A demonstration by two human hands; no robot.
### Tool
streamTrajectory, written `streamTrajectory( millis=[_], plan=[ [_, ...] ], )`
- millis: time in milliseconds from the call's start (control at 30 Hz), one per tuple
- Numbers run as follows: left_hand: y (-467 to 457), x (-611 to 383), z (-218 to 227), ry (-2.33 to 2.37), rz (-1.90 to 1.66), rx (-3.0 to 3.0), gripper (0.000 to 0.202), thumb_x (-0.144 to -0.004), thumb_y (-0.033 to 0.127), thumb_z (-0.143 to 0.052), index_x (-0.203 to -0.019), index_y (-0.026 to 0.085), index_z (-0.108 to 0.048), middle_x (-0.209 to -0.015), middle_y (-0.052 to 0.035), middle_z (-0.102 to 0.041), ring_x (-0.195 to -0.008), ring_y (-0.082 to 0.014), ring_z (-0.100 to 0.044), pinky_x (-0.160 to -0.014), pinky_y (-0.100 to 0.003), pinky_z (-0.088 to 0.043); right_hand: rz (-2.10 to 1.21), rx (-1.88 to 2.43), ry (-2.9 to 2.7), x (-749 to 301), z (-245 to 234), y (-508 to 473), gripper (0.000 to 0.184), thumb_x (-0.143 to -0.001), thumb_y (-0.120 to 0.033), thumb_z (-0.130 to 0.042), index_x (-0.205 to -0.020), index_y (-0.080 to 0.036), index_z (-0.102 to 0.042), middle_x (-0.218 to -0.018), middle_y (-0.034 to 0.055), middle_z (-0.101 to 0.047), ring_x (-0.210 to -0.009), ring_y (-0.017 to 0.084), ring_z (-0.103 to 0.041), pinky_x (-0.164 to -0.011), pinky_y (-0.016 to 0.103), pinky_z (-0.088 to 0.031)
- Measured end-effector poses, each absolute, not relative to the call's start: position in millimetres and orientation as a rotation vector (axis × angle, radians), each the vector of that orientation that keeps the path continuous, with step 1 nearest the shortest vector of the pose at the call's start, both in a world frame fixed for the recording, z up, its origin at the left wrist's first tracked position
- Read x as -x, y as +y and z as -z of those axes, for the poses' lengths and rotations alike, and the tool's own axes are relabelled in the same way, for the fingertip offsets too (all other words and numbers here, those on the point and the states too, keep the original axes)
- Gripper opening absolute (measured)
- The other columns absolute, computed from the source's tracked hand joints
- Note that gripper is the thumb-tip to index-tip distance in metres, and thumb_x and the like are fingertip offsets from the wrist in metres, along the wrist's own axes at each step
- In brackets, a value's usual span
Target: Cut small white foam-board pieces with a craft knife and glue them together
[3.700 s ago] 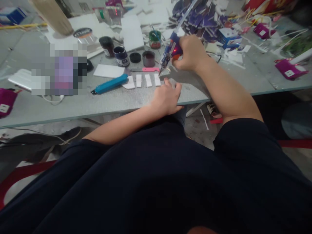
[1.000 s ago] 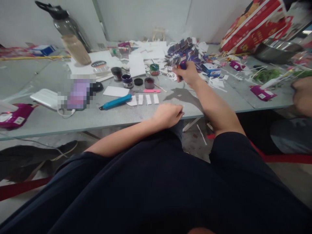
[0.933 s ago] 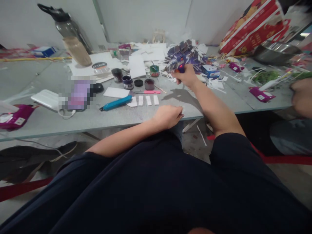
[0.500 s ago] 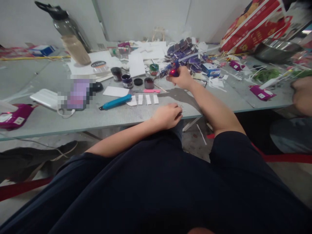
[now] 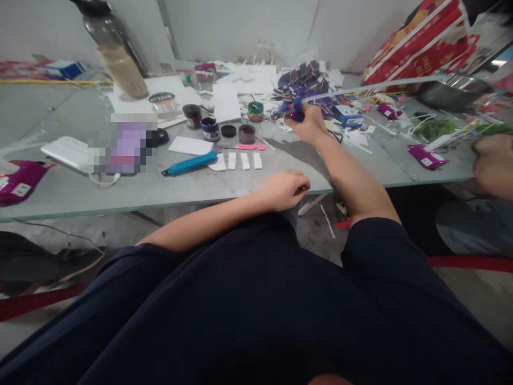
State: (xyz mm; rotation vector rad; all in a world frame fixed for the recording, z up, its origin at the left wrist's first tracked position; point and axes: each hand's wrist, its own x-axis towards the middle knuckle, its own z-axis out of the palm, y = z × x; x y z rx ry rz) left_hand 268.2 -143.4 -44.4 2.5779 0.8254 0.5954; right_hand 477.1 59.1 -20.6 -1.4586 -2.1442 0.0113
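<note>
My right hand [image 5: 308,124] is stretched out over the grey table [image 5: 68,187], closed around a blue glue gun [image 5: 289,110] with a red light, held beside a pile of purple and white card pieces [image 5: 304,81]. My left hand [image 5: 284,189] rests at the table's front edge with its fingers curled; I cannot make out anything in them. Several small white strips [image 5: 244,160] lie in a row just beyond it, next to a blue utility knife [image 5: 189,163].
Paint jars [image 5: 209,128], a pink tool [image 5: 250,147], a white card [image 5: 190,145] and a bottle [image 5: 120,64] stand further back. A red and white bag [image 5: 417,43] and a metal bowl [image 5: 452,91] are at the right. Another person's hand [image 5: 492,166] shows at the right edge.
My right hand has carried the glue gun from the white strips out to the purple card pile. My left hand has drawn back to the table edge and curled up.
</note>
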Motion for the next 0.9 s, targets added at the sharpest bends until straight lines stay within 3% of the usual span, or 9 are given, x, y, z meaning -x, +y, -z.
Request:
streamTrajectory(
  millis=[67, 167, 233, 333, 467, 633, 767, 833, 900],
  plan=[
    [-131.5, -278.8, 33.7, 0.903, -0.798, -2.149, 0.013, -0.125, 0.024, -0.077, -0.121, 0.018, -0.088, -0.124, -0.0108, -0.093, -0.109, -0.0239, -0.084, -0.1, -0.037, -0.065, 0.065, 1.588, -2.103, -469.2, 11.7, 44.1, 0.055, -0.125, -0.055, -0.073, -0.163, -0.018, -0.086, -0.155, 0.0225, -0.092, -0.152, 0.051, -0.084, -0.133, 0.065, -0.067],
    [-112.6, -296.8, 12.3, 0.937, -0.947, -1.429, 0.039, -0.138, 0.039, -0.062, -0.109, 0.019, -0.077, -0.112, -0.0087, -0.091, -0.081, -0.0144, -0.075, -0.077, -0.028, -0.06, 0.262, 1.761, -2.042, -456.0, -2.3, 23.2, 0.048, -0.13, -0.036, -0.062, -0.169, -0.018, -0.083, -0.169, 0.0228, -0.087, -0.161, 0.045, -0.079, -0.136, 0.054, -0.061],
    [-103.9, -305.5, 0.0, 0.842, -0.974, -1.153, 0.044, -0.141, 0.044, -0.061, -0.107, 0.02, -0.074, -0.11, -0.0075, -0.09, -0.076, -0.0111, -0.074, -0.072, -0.023, -0.059, 0.292, 1.812, -2.036, -451.4, -8.6, 16.5, 0.05, -0.128, -0.028, -0.062, -0.174, -0.016, -0.08, -0.172, 0.0232, -0.085, -0.159, 0.042, -0.08, -0.132, 0.049, -0.06],
    [-97.8, -311.8, -9.5, 0.826, -1.036, -1.049, 0.046, -0.14, 0.041, -0.069, -0.099, 0.021, -0.068, -0.1, -0.0034, -0.086, -0.07, -0.0072, -0.071, -0.066, -0.02, -0.053, 0.301, 1.841, -2.04, -451.9, -11.6, 16.3, 0.055, -0.127, -0.029, -0.063, -0.177, -0.012, -0.076, -0.175, 0.0272, -0.081, -0.156, 0.046, -0.077, -0.13, 0.051, -0.058],
    [-95.1, -312.8, -11.8, 0.946, -1.096, -1.047, 0.05, -0.14, 0.023, -0.066, -0.09, 0.021, -0.063, -0.079, 0.0036, -0.072, -0.061, -0.0045, -0.064, -0.06, -0.018, -0.046, 0.327, 1.806, -2.046, -456.7, -8.4, 20.4, 0.062, -0.132, -0.04, -0.047, -0.18, -0.011, -0.072, -0.181, 0.0291, -0.075, -0.164, 0.046, -0.066, -0.134, 0.051, -0.049],
    [-89.4, -312.2, -12.8, 0.909, -1.077, -1.054, 0.051, -0.142, 0.02, -0.057, -0.091, 0.019, -0.064, -0.081, 0.0034, -0.074, -0.061, -0.0034, -0.063, -0.063, -0.017, -0.047, 0.304, 1.812, -2.087, -454.6, -7.4, 20.1, 0.066, -0.131, -0.041, -0.046, -0.183, -0.008, -0.07, -0.182, 0.0293, -0.074, -0.165, 0.044, -0.063, -0.133, 0.047, -0.046],
    [-80.0, -309.7, -9.7, 0.95, -1.037, -1.141, 0.049, -0.143, 0.022, -0.049, -0.097, 0.02, -0.065, -0.097, -0.0032, -0.085, -0.07, -0.0058, -0.071, -0.067, -0.019, -0.051, 0.283, 1.863, -2.078, -447.5, -9.8, 13.4, 0.059, -0.132, -0.038, -0.054, -0.181, -0.011, -0.072, -0.18, 0.0275, -0.077, -0.161, 0.041, -0.068, -0.128, 0.044, -0.047],
    [-81.7, -304.9, -4.1, 1.024, -0.979, -1.315, 0.05, -0.142, 0.023, -0.042, -0.1, 0.02, -0.069, -0.109, -0.0078, -0.091, -0.081, -0.0106, -0.081, -0.075, -0.023, -0.059, 0.246, 1.896, -2.062, -445.6, -11.0, 10.0, 0.052, -0.133, -0.036, -0.056, -0.176, -0.014, -0.075, -0.175, 0.0255, -0.081, -0.154, 0.039, -0.073, -0.122, 0.043, -0.049],
    [-94.5, -297.9, 4.7, 1.124, -0.875, -1.666, 0.046, -0.138, 0.022, -0.044, -0.107, 0.02, -0.077, -0.123, -0.0121, -0.094, -0.103, -0.0194, -0.09, -0.094, -0.031, -0.07, 0.191, 1.937, -2.046, -446.3, -12.4, 8.9, 0.047, -0.136, -0.035, -0.055, -0.171, -0.015, -0.079, -0.169, 0.0244, -0.085, -0.149, 0.037, -0.076, -0.12, 0.043, -0.049]
  ],
)
